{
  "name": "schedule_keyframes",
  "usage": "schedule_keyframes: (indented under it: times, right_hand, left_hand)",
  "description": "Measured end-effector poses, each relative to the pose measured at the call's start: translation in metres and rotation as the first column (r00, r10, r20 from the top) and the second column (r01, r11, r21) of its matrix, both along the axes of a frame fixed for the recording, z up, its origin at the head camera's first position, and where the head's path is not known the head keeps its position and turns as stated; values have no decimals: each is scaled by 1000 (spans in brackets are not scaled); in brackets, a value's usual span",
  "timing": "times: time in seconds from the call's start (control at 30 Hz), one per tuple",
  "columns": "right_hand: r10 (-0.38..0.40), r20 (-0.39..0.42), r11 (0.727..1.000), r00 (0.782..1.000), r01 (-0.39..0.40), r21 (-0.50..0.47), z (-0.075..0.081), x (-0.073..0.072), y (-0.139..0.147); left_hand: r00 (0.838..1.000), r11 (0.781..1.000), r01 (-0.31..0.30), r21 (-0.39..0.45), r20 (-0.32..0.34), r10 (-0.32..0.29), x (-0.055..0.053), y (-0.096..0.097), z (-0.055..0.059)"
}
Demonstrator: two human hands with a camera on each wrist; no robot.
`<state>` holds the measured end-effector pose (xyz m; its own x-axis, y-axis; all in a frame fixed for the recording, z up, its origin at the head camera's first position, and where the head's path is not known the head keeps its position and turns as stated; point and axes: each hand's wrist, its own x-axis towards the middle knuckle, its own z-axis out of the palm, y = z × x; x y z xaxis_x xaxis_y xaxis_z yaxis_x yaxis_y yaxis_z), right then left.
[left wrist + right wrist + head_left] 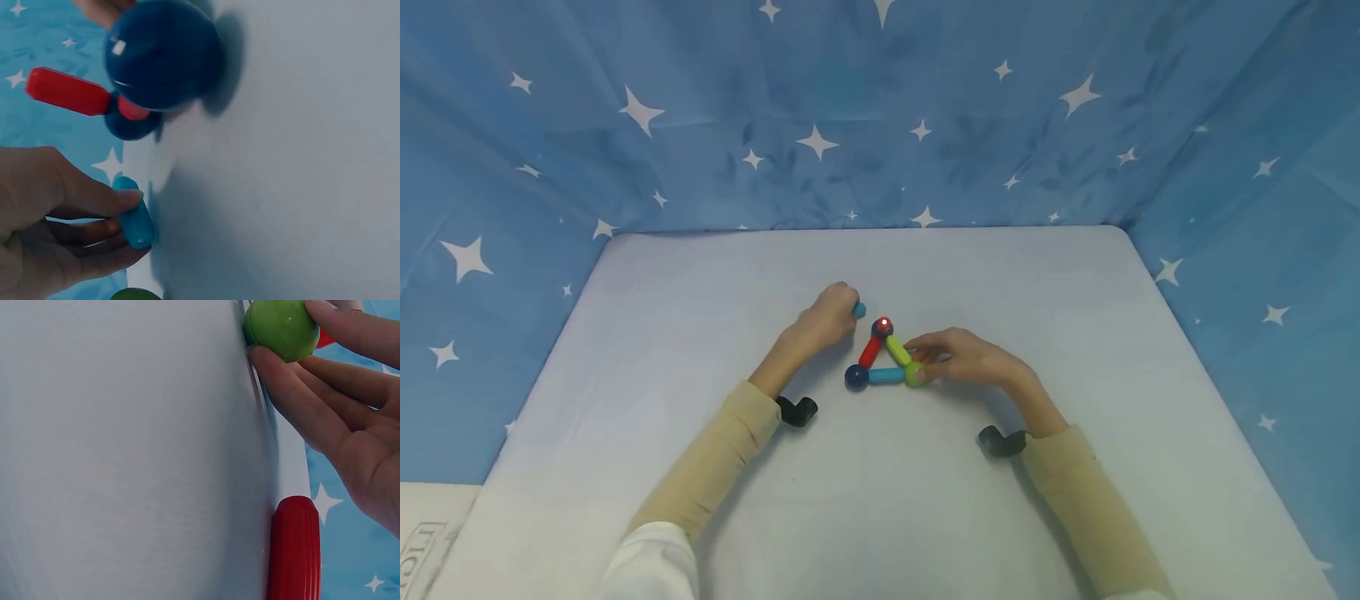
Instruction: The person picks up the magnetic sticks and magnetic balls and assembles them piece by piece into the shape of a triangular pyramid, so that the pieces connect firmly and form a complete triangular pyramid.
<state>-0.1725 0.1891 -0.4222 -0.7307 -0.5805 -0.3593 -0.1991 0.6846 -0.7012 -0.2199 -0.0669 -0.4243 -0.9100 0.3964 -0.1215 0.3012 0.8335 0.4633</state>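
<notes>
A flat triangle of rods and balls lies on the table. Its red rod [869, 352], yellow-green rod [898, 351] and blue rod [887, 375] join two dark blue balls, the near-left ball [856, 377] and far ball [881, 331], with a green ball [915, 373] at right. Another red rod [67, 91] stands up from the far ball. My left hand [831, 315] pinches a separate light blue rod [135, 215] between thumb and fingers, left of the far ball. Thumb and fingertips of my right hand [962, 357] grip the green ball [284, 328].
A loose red rod [295, 550] lies near the right hand in the right wrist view. Part of a green piece [134, 295] shows below the left hand. The white table [865, 508] meets a blue star-patterned curtain [850, 108] at its back and sides.
</notes>
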Motion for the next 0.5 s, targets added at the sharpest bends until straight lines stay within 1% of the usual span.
schedule_keyframes:
  times: [0.1, 0.17, 0.23, 0.37, 0.5]
  right_hand:
    - [2, 4, 1000, 1000, -2, 1, -1, 1, -1]
    - [-9, 7, 1000, 1000, 9, 2, 0, 1, -1]
    - [-7, 12, 1000, 1000, 7, 7, 0, 0, -1]
    - [-9, 12, 1000, 1000, 9, 6, -1, 0, 0]
    - [6, 11, 1000, 1000, -6, -2, -2, -1, -2]
  left_hand:
    - [1000, 993, -22, 120, -6, 23, 7, -5, 2]
    - [999, 977, -37, 211, -4, 39, 12, -8, 5]
    - [998, 958, -55, 281, 22, 51, 20, -11, 9]
    - [996, 930, -81, 359, 63, 63, 33, -15, 12]
    - [994, 903, -93, 420, 98, 57, 46, -18, 13]
